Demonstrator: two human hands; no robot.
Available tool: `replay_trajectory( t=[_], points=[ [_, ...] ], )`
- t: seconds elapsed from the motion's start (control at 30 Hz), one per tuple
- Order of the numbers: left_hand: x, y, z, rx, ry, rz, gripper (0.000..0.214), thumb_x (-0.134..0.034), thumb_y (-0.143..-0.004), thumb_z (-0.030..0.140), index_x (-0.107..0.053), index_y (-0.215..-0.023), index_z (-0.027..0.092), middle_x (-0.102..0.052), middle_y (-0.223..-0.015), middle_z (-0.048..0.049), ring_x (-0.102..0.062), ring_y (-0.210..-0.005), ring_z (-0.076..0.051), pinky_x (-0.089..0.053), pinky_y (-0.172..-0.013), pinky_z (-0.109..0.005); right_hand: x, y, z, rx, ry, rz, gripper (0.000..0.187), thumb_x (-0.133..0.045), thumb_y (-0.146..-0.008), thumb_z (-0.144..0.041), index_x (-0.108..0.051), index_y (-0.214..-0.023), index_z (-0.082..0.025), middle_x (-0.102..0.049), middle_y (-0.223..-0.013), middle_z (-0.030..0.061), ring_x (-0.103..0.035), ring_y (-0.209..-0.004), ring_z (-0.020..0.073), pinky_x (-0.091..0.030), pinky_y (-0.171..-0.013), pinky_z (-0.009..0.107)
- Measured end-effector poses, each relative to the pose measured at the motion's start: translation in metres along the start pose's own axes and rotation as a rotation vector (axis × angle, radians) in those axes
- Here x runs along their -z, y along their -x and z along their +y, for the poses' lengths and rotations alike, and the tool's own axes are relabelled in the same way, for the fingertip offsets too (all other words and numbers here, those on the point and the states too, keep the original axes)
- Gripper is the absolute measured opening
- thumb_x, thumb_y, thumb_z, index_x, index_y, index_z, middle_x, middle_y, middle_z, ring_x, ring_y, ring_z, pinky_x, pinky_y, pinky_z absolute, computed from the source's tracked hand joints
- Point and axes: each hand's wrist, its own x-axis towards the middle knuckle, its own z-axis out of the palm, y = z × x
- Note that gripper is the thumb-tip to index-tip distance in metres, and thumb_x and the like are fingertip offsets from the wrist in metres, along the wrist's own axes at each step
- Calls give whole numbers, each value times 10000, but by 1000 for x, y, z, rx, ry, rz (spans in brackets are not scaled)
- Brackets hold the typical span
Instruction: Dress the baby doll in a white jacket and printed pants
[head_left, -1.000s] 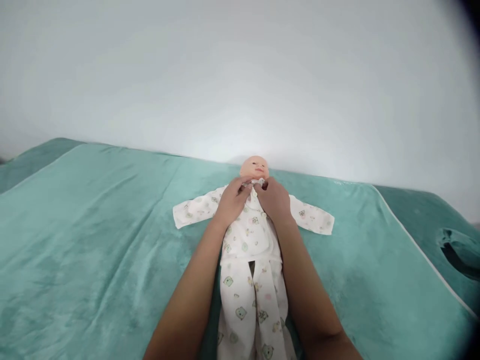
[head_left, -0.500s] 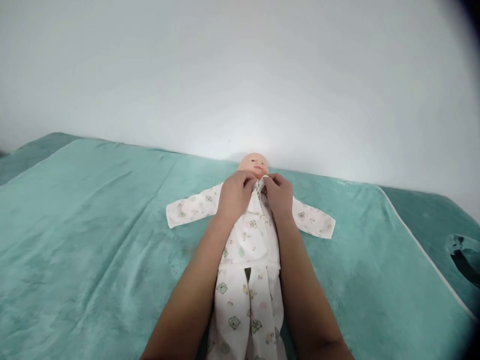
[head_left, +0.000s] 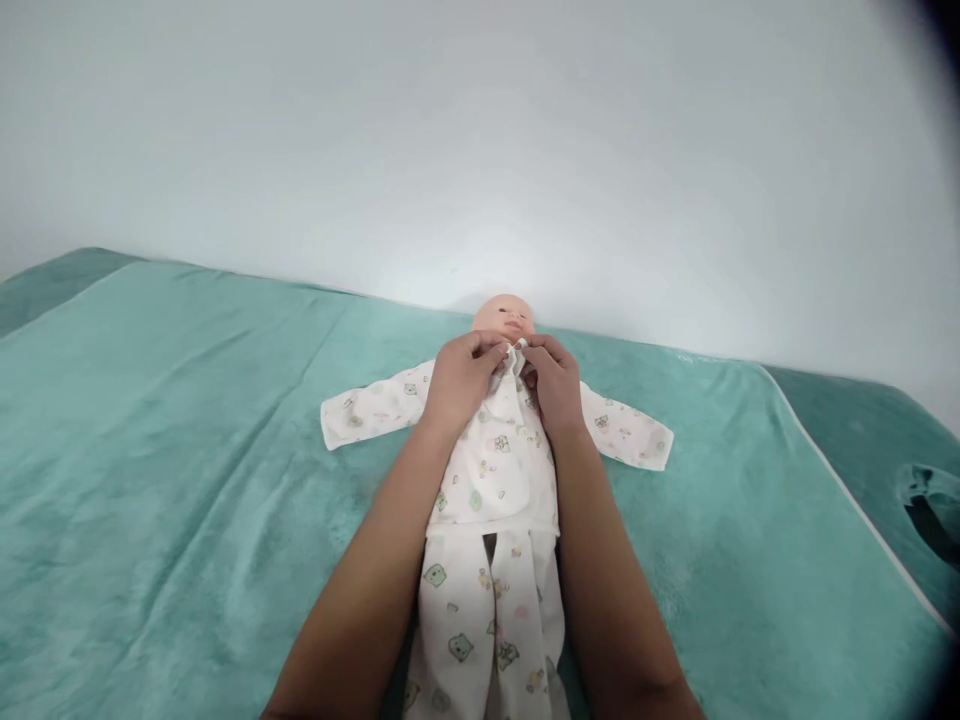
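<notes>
A baby doll [head_left: 504,312] lies on its back, its head toward the wall. It wears a white baby shirt [head_left: 491,485] with small printed animals, its sleeves spread to both sides, and matching trousers [head_left: 461,625]. My left hand [head_left: 466,372] pinches the shirt's collar just below the doll's chin. My right hand [head_left: 553,378] pinches the other side of the collar, close to the left fingertips. Between the two hands the collar cloth is gathered up. Whether a fastener is between the fingers cannot be made out.
Under the doll is a green cloth [head_left: 225,480] with wrinkles on the left and a pale edge on the right. Behind it rises a plain white wall [head_left: 480,150]. A dark strap-like item in clear wrapping [head_left: 930,515] lies at the far right.
Both hands stay at the collar, and their fingertips have drawn slightly closer together. The whole view has shifted a little.
</notes>
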Motion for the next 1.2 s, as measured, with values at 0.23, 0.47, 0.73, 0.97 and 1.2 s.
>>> replay_trajectory(
  t=[0.23, 0.47, 0.73, 0.97, 1.2],
  points=[
    [-1, -2, -2, 27, 26, 34, 137, -699, -791, 275, -747, -874, 178, -718, -807, -28, -619, -745, -156, -472, -726, -269, -2, 2, 1, 14, 169, 54, 168, -567, -774, -339, -674, -781, -209, -618, -745, -26, -455, -613, 120, -374, -582, 249],
    [1, -2, 0, 56, 17, 31, 138, -708, -790, 288, -761, -841, 171, -726, -809, -36, -633, -768, -167, -476, -722, -278, 1, 4, -5, 51, 320, 30, 220, -665, -779, -396, -626, -688, -200, -606, -705, -24, -510, -682, 135, -418, -660, 261],
    [1, -4, -5, -3, -98, -7, 172, -661, -831, 313, -779, -881, 198, -766, -910, -34, -668, -859, -192, -495, -791, -299, 4, 6, 7, -50, -4, 58, 250, -698, -779, -434, -641, -717, -199, -579, -696, -22, -525, -655, 122, -480, -660, 261],
    [1, -2, 2, 10, -112, -27, 193, -652, -842, 284, -808, -934, 218, -785, -1015, -36, -702, -965, -222, -515, -892, -324, 1, 7, 5, -41, -5, 78, 238, -713, -778, -431, -663, -731, -204, -599, -704, -25, -527, -654, 121, -476, -651, 260],
    [2, -2, -3, -36, -95, -59, 234, -622, -858, 262, -814, -986, 225, -787, -998, -28, -701, -986, -226, -516, -892, -317, 1, 8, 2, 39, 182, 46, 258, -671, -805, -458, -735, -804, -208, -677, -769, -4, -568, -724, 150, -474, -711, 289]
  ],
)
